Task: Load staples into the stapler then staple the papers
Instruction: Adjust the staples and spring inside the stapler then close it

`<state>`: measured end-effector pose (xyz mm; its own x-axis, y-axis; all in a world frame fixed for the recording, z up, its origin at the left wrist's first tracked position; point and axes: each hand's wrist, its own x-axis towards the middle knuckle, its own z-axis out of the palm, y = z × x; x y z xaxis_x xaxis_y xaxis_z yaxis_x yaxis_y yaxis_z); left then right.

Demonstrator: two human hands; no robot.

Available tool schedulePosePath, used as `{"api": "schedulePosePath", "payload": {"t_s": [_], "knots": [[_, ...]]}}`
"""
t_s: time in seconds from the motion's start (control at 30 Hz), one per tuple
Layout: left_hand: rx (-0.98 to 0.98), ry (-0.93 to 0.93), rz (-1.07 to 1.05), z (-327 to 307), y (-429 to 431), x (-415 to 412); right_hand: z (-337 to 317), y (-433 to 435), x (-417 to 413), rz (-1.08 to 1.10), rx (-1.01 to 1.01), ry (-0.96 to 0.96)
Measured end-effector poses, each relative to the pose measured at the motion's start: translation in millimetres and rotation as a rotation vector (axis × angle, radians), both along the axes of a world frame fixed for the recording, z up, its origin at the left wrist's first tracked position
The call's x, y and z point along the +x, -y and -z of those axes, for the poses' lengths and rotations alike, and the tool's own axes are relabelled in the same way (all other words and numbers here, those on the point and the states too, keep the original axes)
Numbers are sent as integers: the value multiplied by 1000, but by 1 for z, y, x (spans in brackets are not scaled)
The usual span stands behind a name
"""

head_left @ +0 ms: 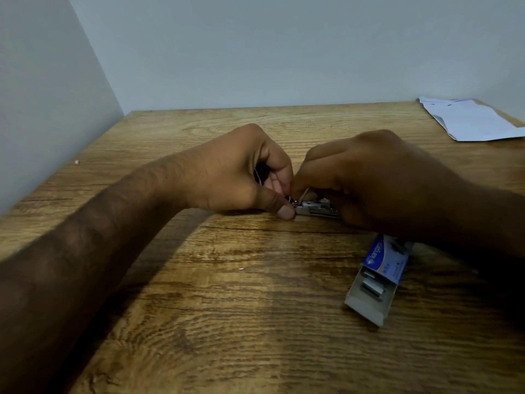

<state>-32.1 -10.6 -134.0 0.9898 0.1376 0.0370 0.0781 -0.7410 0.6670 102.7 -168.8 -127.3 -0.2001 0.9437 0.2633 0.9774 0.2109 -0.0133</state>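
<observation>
Between the curled fingers of both hands sat the stapler [316,209], the left hand [241,172] pinching its metal end and the right hand [377,177] gripping its body; staples [370,284] likely needed feeding straight, unforced.

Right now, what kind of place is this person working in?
Probably a home or office desk: a wood-grain tabletop meets plain walls, with papers, an open staple box and a stapler.
</observation>
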Motion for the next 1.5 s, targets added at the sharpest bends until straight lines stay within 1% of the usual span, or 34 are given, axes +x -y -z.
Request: {"api": "schedulePosePath", "payload": {"t_s": [0.2,0.47,0.57,0.73,0.9,1.0,1.1,1.3,1.37,1.4,1.43,1.47,1.5], "knots": [[39,-6,-17,-1,1,-1,-6,0,0,-10,-59,-29],[-21,12,-9,2,1,1,7,-2,5,-37,50,-59],[-34,9,-9,3,0,1,6,-2,5,-35,46,-65],[-16,5,-8,1,1,1,-3,0,8,-40,-19,-32],[2,5,-22,1,1,3,5,0,4,-60,66,-22],[1,2,-30,2,1,4,7,-3,4,-44,70,-39],[1,-3,-39,3,0,3,1,1,11,-21,15,-87],[-7,-21,-41,3,-3,4,-13,13,13,90,-154,-107],[-19,-20,-46,3,-3,4,-16,8,8,156,-281,-131],[-21,-20,-47,3,-3,4,-17,1,6,212,-371,-213],[-22,-20,-46,3,-3,4,-12,12,12,135,-493,-263],[-24,-20,-45,3,-3,4,-9,21,19,12,-501,-141],[-25,-20,-43,3,-3,4,-9,23,22,6,-516,-119]]}}
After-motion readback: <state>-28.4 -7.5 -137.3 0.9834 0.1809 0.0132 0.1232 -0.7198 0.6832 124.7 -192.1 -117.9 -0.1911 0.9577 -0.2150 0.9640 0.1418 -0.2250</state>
